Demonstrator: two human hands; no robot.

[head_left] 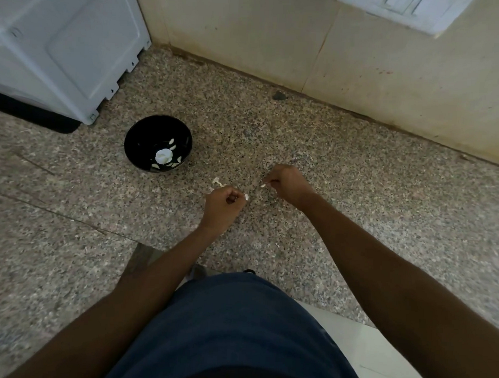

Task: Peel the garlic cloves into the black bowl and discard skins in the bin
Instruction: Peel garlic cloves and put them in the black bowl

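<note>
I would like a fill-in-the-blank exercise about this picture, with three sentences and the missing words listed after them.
1. The bowl on the counter is ______ in colour.
2. The left hand and the right hand each pinch a small ______ piece in their fingers.
3. The white appliance stands on the ______ side of the bowl, seen from the person.

Missing words: black; white; left
</note>
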